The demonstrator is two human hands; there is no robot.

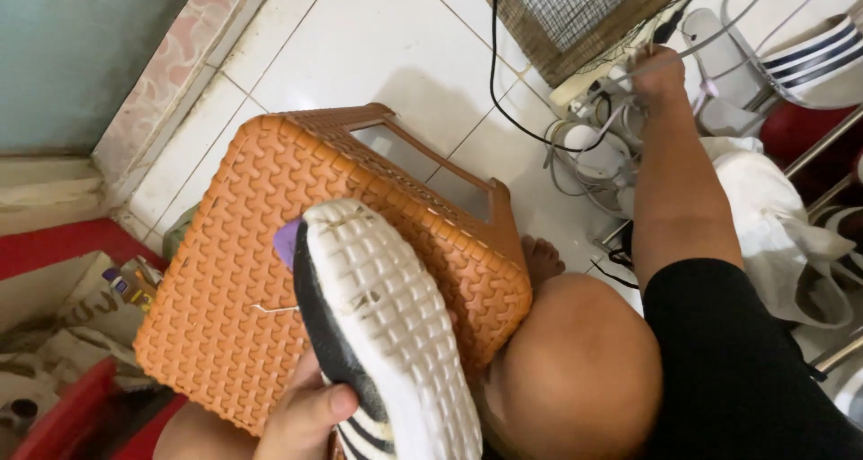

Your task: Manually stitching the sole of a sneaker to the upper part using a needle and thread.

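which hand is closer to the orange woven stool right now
Left. The left hand grips the black and white shoe whose sole rests against the orange stool. The right hand reaches far off among the cables on the floor.

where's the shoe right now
In the head view the shoe is bottom centre, sole up, held by the left hand against the orange woven stool.
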